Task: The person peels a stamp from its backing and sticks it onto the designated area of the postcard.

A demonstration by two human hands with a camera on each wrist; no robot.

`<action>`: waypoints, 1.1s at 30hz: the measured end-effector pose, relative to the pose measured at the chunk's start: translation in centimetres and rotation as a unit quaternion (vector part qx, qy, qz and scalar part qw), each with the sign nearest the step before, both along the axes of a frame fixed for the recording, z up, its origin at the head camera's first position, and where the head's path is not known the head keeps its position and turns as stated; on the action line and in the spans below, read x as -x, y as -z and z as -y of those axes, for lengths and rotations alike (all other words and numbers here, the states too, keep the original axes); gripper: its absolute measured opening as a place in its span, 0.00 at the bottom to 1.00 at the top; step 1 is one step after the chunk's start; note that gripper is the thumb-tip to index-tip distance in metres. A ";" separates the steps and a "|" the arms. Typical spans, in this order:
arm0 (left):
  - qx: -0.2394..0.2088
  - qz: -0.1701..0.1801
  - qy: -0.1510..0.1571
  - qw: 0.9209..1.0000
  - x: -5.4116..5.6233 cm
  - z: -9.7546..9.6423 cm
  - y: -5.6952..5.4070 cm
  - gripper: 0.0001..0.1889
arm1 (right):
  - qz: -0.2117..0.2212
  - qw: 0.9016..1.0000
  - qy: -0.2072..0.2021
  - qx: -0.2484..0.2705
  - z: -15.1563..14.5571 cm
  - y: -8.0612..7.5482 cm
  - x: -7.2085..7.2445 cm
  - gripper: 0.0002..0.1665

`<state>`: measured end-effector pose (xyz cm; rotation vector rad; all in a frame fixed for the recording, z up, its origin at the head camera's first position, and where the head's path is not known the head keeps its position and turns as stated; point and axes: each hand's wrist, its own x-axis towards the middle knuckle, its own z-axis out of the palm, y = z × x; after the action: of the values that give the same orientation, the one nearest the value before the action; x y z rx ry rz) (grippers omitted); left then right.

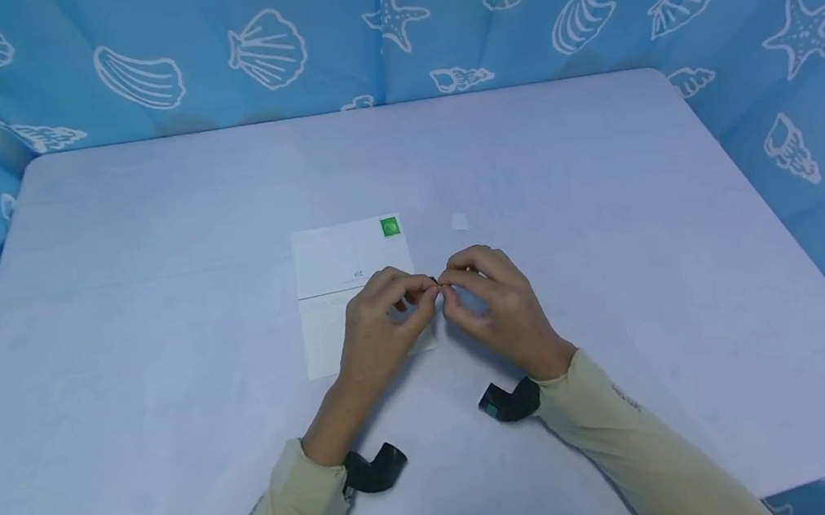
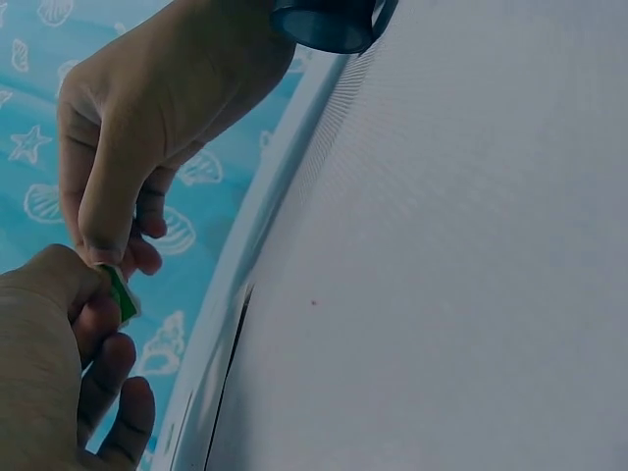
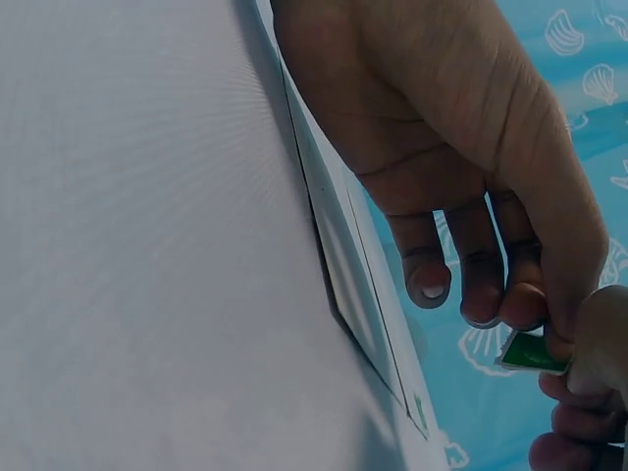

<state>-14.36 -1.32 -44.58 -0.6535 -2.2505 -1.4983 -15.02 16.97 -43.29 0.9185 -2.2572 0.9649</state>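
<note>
Fingertips of both hands meet just past the right edge of a white envelope (image 1: pixel 339 256). Between finger and thumb, my left hand (image 1: pixel 381 317) pinches a small green stamp (image 2: pixel 124 296) with a pale serrated edge. My right hand (image 1: pixel 501 307) pinches the same stamp (image 3: pixel 533 352) from the other side, its thumb and fingertip against the left hand's. In the head view the fingers hide most of this stamp. Another green stamp (image 1: pixel 390 227) sits on the envelope's upper right corner. The left hand covers the envelope's lower right part.
A small whitish square of paper (image 1: pixel 459 221) lies on the white table (image 1: pixel 172 377), right of the envelope. A blue curtain (image 1: pixel 335 43) with white shells borders the table at the back and sides. Black wrist cameras (image 1: pixel 377 469) jut inward from both cuffs.
</note>
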 end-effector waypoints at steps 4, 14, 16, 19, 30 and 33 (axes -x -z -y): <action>-0.007 0.003 -0.008 1.000 0.0 0.0 0.0 0.03 | 0.016 1.000 -0.006 0.007 0.0 0.1 0.1 0.06; -0.021 0.015 -0.021 0.999 0.1 -0.3 0.1 0.03 | 0.034 0.999 -0.005 0.024 -0.2 0.0 -0.2 0.09; -0.022 0.012 -0.022 0.999 0.1 -0.3 0.1 0.03 | 0.036 0.999 -0.005 0.026 -0.2 0.0 -0.2 0.09; -0.023 0.007 -0.021 1.000 0.1 -0.3 0.1 0.03 | 0.034 0.999 -0.006 0.028 -0.2 0.0 -0.2 0.10; -0.060 0.014 0.009 0.998 0.2 -0.1 0.1 0.03 | 0.045 0.997 -0.024 0.061 -0.1 0.0 0.0 0.09; -0.056 0.010 0.021 0.998 0.2 -0.1 0.1 0.03 | 0.033 0.998 -0.016 0.051 -0.2 -0.3 0.0 0.07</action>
<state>-14.54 -1.26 -44.71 -0.6573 -2.1612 -1.6460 -15.06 17.15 -42.97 0.8939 -2.2308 1.1287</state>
